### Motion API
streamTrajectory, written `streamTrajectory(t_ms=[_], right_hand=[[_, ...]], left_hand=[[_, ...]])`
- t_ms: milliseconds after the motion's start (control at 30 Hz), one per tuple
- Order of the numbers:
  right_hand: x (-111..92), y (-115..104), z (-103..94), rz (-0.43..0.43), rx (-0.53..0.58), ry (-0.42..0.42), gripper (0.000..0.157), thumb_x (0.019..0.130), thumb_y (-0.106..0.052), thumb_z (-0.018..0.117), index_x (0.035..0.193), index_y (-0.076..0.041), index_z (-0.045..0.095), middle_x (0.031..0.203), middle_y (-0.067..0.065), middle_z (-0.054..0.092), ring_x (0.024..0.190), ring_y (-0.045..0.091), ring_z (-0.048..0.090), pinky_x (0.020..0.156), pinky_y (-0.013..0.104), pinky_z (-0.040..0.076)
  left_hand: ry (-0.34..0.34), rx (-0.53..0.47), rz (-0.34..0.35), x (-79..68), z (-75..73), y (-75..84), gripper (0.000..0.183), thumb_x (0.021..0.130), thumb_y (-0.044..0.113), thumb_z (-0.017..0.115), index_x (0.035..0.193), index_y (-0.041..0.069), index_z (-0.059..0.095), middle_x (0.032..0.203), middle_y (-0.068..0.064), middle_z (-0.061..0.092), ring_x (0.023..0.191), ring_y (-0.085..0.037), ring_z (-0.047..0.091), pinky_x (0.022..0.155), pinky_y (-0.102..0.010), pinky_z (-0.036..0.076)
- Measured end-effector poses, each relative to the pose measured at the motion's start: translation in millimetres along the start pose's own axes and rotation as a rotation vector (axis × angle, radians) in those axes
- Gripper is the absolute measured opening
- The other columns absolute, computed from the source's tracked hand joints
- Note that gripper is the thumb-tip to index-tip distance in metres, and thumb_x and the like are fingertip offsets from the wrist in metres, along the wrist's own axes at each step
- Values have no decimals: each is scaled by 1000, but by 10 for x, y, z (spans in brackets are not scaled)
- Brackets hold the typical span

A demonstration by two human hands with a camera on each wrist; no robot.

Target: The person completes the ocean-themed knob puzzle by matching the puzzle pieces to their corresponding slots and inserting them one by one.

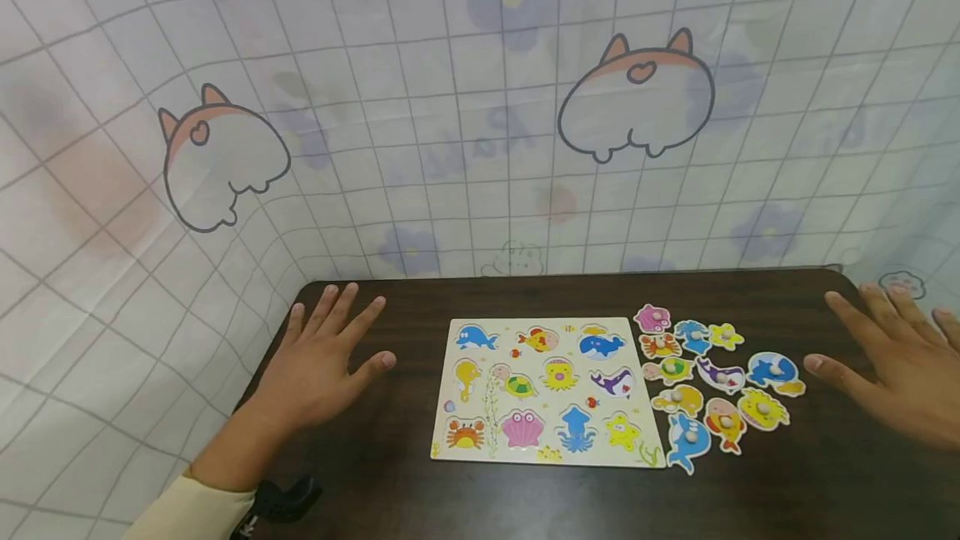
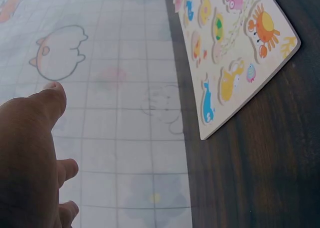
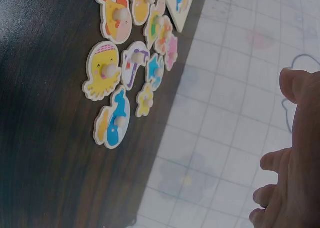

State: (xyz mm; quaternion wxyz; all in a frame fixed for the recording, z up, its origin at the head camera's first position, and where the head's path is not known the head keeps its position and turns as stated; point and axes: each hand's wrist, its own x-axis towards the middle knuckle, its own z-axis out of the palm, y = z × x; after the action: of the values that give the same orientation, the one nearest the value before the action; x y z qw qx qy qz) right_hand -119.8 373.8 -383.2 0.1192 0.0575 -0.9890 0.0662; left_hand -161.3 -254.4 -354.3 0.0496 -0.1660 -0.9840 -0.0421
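Note:
In the head view my left hand (image 1: pixel 318 361) is spread over the left side of the table, fingers straight, holding nothing. On the far right my right hand (image 1: pixel 896 369) is likewise spread and holds nothing. Between them lies a cream puzzle board (image 1: pixel 551 390) with sea-animal recesses. Beside its right edge sits a cluster of knobbed puzzle pieces, among them a blue whale piece (image 1: pixel 776 372), a yellow octopus piece (image 1: pixel 763 409), a dolphin piece (image 1: pixel 688 440) and a pink shell piece (image 1: pixel 652 318). The whale piece is nearest to my right hand.
The dark wooden table (image 1: pixel 360 490) meets a pale checked curtain (image 1: pixel 450 148) along its back edge and left side. A black object (image 1: pixel 288 500) shows near my left wrist, beside the cream sleeve (image 1: pixel 198 511).

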Motion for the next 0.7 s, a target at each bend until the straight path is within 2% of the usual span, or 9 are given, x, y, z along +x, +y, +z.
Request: streamTrajectory(t_ms=[267, 467, 600, 700], right_hand=[[-16, -32, 46, -24, 16, 40, 91, 103, -58, 50, 163, -3, 8, 162, 36, 5, 151, 48, -10, 116, 67, -12], [-12, -63, 94, -70, 19, 12, 90, 101, -52, 59, 162, -1, 16, 160, 37, 16, 151, 52, -2, 118, 64, -11], [-8, -75, 137, -116, 41, 12, 88, 99, -47, 64, 159, 3, 23, 157, 38, 24, 150, 54, 5, 119, 63, -9], [-22, -89, 183, -118, 39, 1, 88, 99, -49, 65, 157, 5, 27, 155, 39, 28, 148, 56, 10, 119, 63, -8]], left_hand=[[5, -9, -4, -36, 77, 29, 81, 99, 71, 44, 163, 23, 32, 168, -17, 18, 156, -38, 6, 119, -67, 2], [25, -24, 20, -70, 222, 49, 81, 97, 72, 49, 159, 21, 41, 165, -16, 28, 154, -39, 16, 119, -67, 11], [48, -46, 41, -92, 313, 66, 75, 97, 67, 55, 155, 19, 47, 161, -16, 37, 152, -39, 24, 118, -67, 17], [57, -68, 48, -113, 370, 81, 72, 97, 64, 57, 152, 18, 50, 159, -15, 40, 150, -40, 28, 117, -66, 21]])
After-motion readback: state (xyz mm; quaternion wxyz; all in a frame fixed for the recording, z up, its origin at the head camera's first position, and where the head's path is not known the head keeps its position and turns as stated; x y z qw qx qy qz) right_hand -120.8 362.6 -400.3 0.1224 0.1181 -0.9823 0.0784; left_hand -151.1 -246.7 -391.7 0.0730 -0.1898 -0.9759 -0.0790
